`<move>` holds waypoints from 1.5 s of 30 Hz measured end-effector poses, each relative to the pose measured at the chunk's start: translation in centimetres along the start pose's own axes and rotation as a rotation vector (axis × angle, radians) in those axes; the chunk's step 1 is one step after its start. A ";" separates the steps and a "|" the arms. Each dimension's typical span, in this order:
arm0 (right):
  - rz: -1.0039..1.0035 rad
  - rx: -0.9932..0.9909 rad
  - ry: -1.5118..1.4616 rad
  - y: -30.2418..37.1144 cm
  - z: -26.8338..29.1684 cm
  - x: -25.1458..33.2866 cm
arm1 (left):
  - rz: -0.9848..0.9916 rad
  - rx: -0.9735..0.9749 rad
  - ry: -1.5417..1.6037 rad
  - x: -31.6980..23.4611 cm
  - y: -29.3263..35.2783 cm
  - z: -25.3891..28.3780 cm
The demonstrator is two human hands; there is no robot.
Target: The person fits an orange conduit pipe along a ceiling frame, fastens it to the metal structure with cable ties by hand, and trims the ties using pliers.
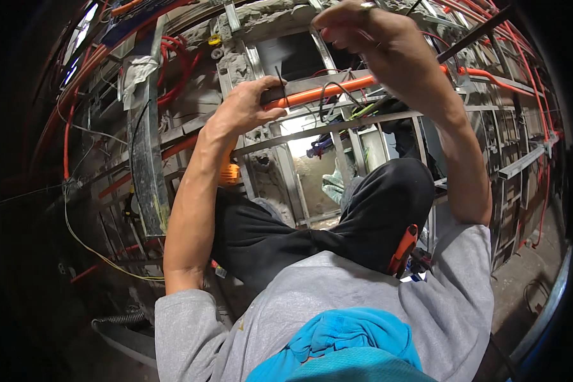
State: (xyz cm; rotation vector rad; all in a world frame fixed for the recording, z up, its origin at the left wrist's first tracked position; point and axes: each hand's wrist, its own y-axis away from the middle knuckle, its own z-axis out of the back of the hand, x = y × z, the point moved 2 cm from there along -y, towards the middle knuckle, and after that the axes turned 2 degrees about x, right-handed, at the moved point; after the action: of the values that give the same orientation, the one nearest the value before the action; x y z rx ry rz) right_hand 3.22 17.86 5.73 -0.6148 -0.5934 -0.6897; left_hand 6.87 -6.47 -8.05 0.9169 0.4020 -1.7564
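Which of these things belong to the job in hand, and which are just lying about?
Apparently in the job:
- long orange pipe, between the left hand's thumb and fingers
- thin dark wire near its fingertips

Apparently set aside:
- small round yellow roll
- orange-and-black tool by the thigh

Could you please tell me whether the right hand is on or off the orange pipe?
Off: the right hand is raised, its fingers apart from the orange pipe.
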 end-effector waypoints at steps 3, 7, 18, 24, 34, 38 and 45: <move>-0.050 0.185 -0.043 -1.3 -4.7 -2.5 | -0.039 -0.029 0.021 0.4 0.3 0.0; -0.095 0.426 0.103 -3.9 -8.7 -5.8 | 0.058 0.045 -0.045 0.1 -0.5 0.0; -0.187 0.445 -0.318 -5.0 -11.1 -7.1 | 0.021 -0.010 -0.064 2.4 -1.1 -0.5; -0.138 0.382 -0.027 -5.2 -12.0 -4.7 | -0.019 -0.048 -0.159 1.4 -0.4 0.0; -0.204 0.420 -0.033 -4.5 -11.7 -3.3 | -0.058 -0.039 -0.064 2.5 -0.8 -0.8; -0.233 0.448 -0.119 -4.4 -11.6 -5.6 | -0.014 -0.018 -0.113 1.0 -0.7 -0.2; 0.024 0.200 -0.319 -3.6 -10.1 -6.6 | -0.078 -0.171 -0.237 0.7 2.3 2.9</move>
State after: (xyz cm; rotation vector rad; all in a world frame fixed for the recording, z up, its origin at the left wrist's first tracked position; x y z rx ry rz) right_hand -0.56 11.39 -4.33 -0.5469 -0.9380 -0.5048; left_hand 7.77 -9.73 -6.35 0.5712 0.4302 -1.8455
